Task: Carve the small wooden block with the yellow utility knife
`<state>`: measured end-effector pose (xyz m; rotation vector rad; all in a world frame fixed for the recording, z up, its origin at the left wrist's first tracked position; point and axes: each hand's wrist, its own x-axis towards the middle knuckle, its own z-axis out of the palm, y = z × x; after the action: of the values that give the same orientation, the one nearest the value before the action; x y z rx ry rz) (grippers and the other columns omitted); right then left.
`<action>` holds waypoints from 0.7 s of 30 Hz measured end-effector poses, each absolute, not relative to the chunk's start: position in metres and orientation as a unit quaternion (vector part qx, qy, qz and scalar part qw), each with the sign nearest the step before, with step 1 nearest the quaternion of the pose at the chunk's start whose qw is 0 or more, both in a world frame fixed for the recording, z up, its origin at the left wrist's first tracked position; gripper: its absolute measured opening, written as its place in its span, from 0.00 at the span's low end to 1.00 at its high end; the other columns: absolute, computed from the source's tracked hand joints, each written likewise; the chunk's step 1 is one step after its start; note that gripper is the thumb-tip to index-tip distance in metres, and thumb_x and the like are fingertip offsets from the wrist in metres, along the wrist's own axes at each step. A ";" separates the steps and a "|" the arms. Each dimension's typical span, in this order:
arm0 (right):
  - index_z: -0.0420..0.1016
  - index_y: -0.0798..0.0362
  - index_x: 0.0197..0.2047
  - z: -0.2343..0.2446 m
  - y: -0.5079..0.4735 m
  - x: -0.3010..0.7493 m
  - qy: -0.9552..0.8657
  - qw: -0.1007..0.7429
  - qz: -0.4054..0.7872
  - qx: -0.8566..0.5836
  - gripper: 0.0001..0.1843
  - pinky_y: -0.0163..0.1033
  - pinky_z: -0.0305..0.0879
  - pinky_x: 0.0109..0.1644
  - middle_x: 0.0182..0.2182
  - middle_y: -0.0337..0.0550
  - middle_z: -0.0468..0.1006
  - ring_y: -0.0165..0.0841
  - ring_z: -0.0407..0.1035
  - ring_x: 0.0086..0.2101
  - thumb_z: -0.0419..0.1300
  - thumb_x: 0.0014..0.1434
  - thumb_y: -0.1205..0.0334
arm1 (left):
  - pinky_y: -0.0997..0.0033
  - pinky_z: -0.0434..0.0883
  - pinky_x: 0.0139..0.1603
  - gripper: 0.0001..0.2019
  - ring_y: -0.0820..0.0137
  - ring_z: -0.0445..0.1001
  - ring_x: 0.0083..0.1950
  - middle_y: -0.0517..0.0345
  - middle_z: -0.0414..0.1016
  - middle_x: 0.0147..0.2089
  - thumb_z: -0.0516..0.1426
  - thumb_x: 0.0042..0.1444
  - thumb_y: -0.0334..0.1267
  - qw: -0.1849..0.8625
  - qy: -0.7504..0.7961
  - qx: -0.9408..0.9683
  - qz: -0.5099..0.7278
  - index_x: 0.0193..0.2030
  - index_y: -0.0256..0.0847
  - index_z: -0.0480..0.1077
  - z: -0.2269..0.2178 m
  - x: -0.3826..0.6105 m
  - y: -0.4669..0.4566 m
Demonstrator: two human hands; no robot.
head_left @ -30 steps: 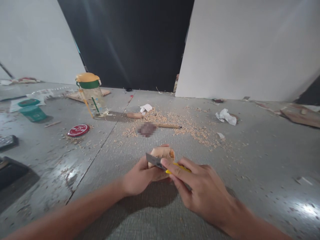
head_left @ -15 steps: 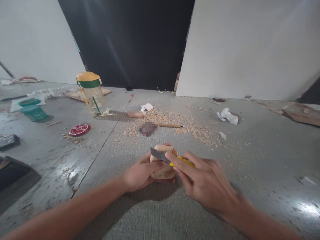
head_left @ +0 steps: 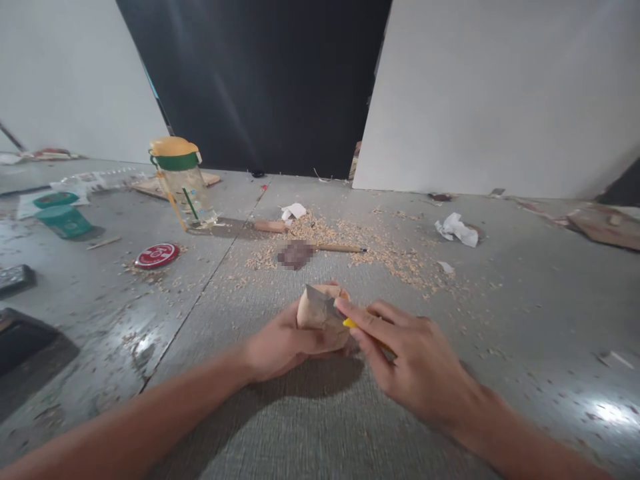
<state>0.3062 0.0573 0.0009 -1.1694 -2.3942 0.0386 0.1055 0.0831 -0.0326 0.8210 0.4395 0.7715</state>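
Observation:
My left hand (head_left: 283, 343) is wrapped round a pale carved wooden block (head_left: 313, 317), holding it a little above the grey floor. Its far side is hidden. My right hand (head_left: 410, 347) grips a yellow utility knife (head_left: 349, 323), most of whose handle is covered by my fingers. The knife's wide grey blade (head_left: 320, 300) lies over the top of the block, with my right index finger near the blade's base. Beyond the block, a wooden-handled tool (head_left: 340, 249) lies among wood shavings (head_left: 395, 260); a blurred patch covers its left end.
A clear bottle with a yellow lid (head_left: 183, 187) stands at the left, near a red round lid (head_left: 157, 255) and a green tub (head_left: 65, 221). Crumpled white paper (head_left: 457, 230) lies to the right. Black objects (head_left: 23, 340) sit at the left edge.
The wooden block has tilted and turned in my left hand. The knife's blade has swung to point more upward, and less of the yellow handle shows.

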 end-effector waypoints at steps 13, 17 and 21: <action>0.67 0.46 0.63 0.004 0.050 0.304 -0.886 0.243 0.038 -0.393 0.22 0.35 0.64 0.30 0.34 0.40 0.74 0.28 0.69 0.28 0.49 0.67 0.63 | 0.63 0.66 0.54 0.30 0.65 0.69 0.51 0.53 0.70 0.49 0.57 0.62 0.39 0.698 0.265 0.564 0.352 0.69 0.50 0.50 -0.026 0.106 0.077; 0.68 0.46 0.63 0.005 0.051 0.305 -0.889 0.247 0.015 -0.384 0.22 0.34 0.62 0.28 0.33 0.39 0.74 0.27 0.68 0.26 0.50 0.67 0.64 | 0.63 0.67 0.52 0.26 0.66 0.70 0.46 0.55 0.70 0.43 0.56 0.63 0.40 0.694 0.266 0.576 0.342 0.66 0.47 0.55 -0.027 0.107 0.077; 0.70 0.47 0.61 0.002 0.054 0.305 -0.893 0.251 -0.054 -0.370 0.21 0.34 0.58 0.25 0.30 0.39 0.73 0.27 0.66 0.23 0.50 0.67 0.63 | 0.63 0.67 0.54 0.22 0.67 0.70 0.48 0.56 0.70 0.45 0.59 0.60 0.40 0.740 0.224 0.513 0.373 0.61 0.47 0.63 -0.035 0.108 0.078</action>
<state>0.3050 0.0544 0.0021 -1.0057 -2.4307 -0.1467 0.1076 0.0779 -0.0347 1.1251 0.4922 0.8182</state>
